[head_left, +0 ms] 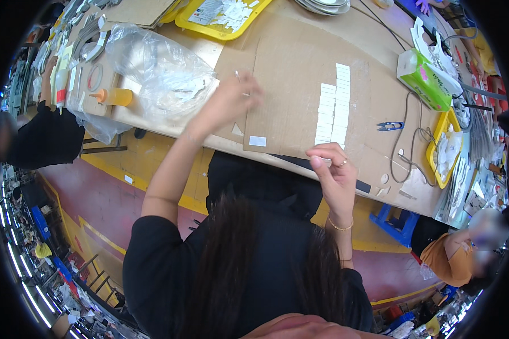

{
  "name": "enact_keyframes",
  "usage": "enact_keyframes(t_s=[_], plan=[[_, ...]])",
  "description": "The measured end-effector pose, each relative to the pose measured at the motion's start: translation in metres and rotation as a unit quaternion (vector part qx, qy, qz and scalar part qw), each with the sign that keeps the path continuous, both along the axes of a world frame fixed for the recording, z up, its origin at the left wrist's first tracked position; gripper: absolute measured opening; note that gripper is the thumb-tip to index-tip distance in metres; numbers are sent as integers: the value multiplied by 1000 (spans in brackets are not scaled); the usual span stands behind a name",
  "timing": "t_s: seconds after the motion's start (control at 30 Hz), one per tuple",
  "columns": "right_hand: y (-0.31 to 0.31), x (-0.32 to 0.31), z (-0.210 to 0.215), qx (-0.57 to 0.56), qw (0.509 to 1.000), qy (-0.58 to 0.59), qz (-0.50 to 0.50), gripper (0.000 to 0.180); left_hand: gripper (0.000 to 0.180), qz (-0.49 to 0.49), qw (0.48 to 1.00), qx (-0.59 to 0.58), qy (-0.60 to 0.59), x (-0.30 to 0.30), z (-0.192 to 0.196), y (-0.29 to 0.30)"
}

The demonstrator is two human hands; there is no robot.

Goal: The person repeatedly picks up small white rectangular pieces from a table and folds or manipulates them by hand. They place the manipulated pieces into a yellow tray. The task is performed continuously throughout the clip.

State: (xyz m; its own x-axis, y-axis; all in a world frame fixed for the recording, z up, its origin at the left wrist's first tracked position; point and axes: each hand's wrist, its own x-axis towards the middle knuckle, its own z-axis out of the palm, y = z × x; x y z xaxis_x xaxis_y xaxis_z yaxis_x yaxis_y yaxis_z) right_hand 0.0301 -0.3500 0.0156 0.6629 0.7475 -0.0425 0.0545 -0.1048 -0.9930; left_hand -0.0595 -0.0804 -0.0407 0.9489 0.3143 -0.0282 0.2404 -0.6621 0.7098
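Note:
My left hand (232, 103) is over the left edge of a flat cardboard sheet (283, 101), beside a clear plastic bag (152, 70) with small white pieces in it. Motion smears its fingers, so what it may hold does not show. My right hand (335, 176) is at the sheet's near edge with thumb and forefinger pressed close together; anything between them is too small to make out. Just beyond it, small white rectangular pieces (340, 104) lie on the cardboard in two columns side by side. A whitish label (258, 140) sits at the sheet's near left corner.
A yellow tray (227, 35) of white pieces stands at the back. To the left is an orange-tipped glue bottle (119, 97). Thread snips (390, 126), a grey cable (404, 152), a green tissue pack (424, 79) and another yellow tray (435, 152) lie right. People sit on both sides.

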Motion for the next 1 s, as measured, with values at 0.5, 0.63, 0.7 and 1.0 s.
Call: enact_keyframes(t_s=[0.5, 0.63, 0.7, 1.0], plan=[[19, -21, -45, -194, 923, -289, 161, 26, 18, 76, 997, -5, 5, -57, -22, -77], [19, -21, -45, -191, 923, -294, 160, 26, 14, 76, 997, -29, 13, -56, -21, -75], [19, -21, -44, -195, 923, -288, 163, 26, 13, 78, 996, -29, 19, -56, -19, -75], [19, -21, -43, -188, 925, -289, 160, 26, 9, 136, 980, -122, 83, -53, 5, -72]])
